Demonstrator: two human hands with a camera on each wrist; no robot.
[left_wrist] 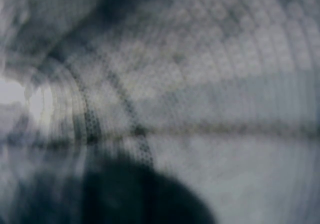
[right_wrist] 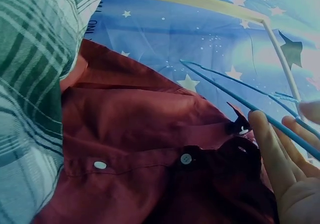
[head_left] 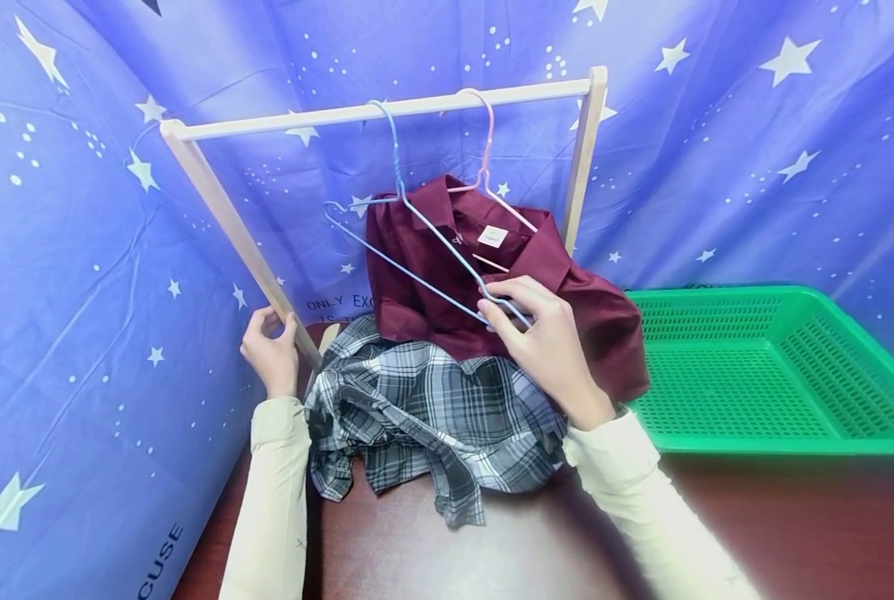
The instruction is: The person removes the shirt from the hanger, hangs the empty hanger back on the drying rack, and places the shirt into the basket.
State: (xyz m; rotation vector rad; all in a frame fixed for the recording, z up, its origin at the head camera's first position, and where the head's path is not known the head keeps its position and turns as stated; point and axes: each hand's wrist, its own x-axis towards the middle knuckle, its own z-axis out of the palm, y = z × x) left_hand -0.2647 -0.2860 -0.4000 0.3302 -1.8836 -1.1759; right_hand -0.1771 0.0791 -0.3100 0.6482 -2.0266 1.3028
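Note:
My right hand (head_left: 540,337) pinches the lower right end of a blue wire hanger (head_left: 439,225), whose hook hangs on the bar of a wooden clothes rack (head_left: 387,111). With thumb and fingers my left hand (head_left: 272,354) grips the rack's left post. A maroon shirt (head_left: 600,325) hangs behind the blue hanger on a pink hanger (head_left: 487,142). In front of the maroon shirt a grey plaid shirt (head_left: 447,400) lies bunched. Blurred plaid cloth (left_wrist: 225,104) fills the left wrist view. In the right wrist view the maroon shirt's buttoned front (right_wrist: 140,129) shows.
A green plastic basket (head_left: 885,446) stands to the right, beside the maroon shirt. Behind and to the left hangs a blue curtain with white stars (head_left: 716,167). The brown tabletop (head_left: 417,558) shows in front.

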